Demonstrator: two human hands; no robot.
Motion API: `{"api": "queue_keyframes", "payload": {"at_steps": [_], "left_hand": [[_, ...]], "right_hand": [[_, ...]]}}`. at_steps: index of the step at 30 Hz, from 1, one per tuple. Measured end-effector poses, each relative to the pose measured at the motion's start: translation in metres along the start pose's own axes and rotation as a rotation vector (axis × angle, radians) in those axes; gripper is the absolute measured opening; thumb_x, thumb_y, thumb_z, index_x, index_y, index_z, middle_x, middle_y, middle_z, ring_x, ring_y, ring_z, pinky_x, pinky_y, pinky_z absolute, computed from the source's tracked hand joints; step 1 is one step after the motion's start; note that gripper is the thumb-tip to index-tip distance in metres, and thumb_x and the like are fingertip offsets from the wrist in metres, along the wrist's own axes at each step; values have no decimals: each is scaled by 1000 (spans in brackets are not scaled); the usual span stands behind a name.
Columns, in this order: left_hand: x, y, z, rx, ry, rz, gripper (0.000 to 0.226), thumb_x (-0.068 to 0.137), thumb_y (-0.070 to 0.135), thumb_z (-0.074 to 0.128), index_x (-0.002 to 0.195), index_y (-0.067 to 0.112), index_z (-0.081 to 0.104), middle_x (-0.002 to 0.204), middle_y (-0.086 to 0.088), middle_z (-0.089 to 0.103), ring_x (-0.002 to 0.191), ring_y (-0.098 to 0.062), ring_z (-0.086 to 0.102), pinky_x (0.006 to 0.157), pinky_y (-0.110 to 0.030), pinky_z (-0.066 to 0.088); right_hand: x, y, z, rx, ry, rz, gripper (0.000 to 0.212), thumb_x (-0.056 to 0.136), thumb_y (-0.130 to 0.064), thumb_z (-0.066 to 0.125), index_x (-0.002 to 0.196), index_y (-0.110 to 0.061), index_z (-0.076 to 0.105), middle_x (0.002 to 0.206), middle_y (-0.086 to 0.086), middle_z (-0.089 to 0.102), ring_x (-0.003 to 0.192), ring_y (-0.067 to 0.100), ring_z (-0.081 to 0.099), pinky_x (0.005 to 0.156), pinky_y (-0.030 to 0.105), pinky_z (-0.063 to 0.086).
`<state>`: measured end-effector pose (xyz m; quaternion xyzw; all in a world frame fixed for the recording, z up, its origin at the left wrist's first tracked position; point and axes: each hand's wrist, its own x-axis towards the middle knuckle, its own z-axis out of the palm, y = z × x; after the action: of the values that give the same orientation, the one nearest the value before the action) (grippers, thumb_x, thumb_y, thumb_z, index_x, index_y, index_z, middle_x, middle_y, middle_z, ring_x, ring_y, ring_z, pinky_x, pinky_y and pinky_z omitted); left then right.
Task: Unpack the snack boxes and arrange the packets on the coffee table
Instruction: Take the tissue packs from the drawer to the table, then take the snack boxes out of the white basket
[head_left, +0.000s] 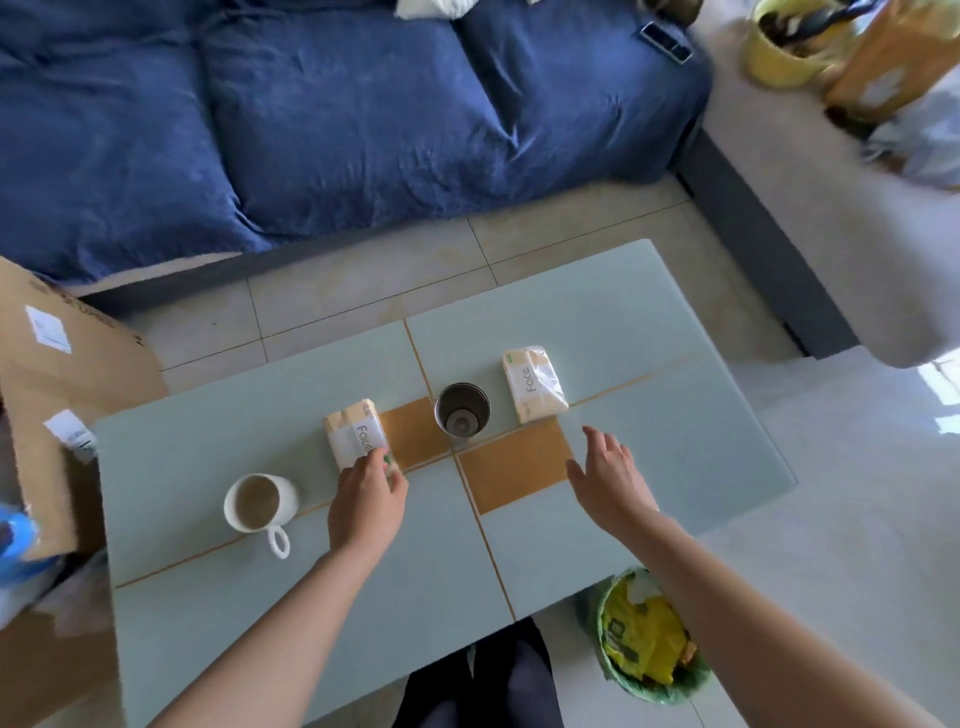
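On the coffee table (208, 457), left hand (366, 501) grips near packet (358, 434); right hand (613, 475) hovers spread.

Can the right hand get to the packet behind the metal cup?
Probably yes. The right hand hovers open just in front of the far packet, with only bare coffee table between them. The metal cup stands off to the side, not in the way.

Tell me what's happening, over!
Left hand grips near packet. Right hand open, empty. Second packet placed. Steel cup between them.
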<state>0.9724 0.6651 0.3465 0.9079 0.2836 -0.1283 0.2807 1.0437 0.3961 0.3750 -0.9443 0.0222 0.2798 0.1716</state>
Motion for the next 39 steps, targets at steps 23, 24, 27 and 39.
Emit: {"api": "queue_keyframes", "payload": {"at_steps": [23, 24, 27, 39], "left_hand": [[-220, 120, 22, 206, -199, 1001, 25, 93, 15, 54, 115, 11, 64, 107, -6, 69, 107, -25, 55, 77, -38, 50], [-237, 123, 31, 223, -229, 1055, 25, 93, 16, 54, 115, 11, 64, 107, -5, 68, 107, -24, 55, 79, -38, 51], [-295, 130, 59, 261, -308, 1190, 25, 92, 19, 56, 114, 13, 65, 107, -5, 69, 107, -24, 57, 81, -39, 52], [-543, 121, 163, 387, -590, 1669, 18, 84, 13, 69, 102, 8, 70, 96, -8, 72, 94, -30, 63, 73, -37, 54]], "right_hand": [[-334, 124, 38, 249, 380, 416, 46, 98, -30, 45, 139, -9, 41, 137, 8, 50, 129, 25, 41, 108, 32, 29], [-351, 134, 46, 264, 396, 448, 47, 98, -31, 46, 139, -10, 41, 137, 7, 51, 129, 25, 41, 108, 32, 30], [-406, 161, 71, 328, 435, 557, 49, 98, -34, 46, 141, -11, 40, 137, 6, 51, 127, 24, 42, 107, 33, 33], [-634, 246, 187, 580, 542, 941, 47, 99, -33, 44, 141, -14, 38, 140, 3, 47, 129, 22, 40, 109, 31, 34]]}}
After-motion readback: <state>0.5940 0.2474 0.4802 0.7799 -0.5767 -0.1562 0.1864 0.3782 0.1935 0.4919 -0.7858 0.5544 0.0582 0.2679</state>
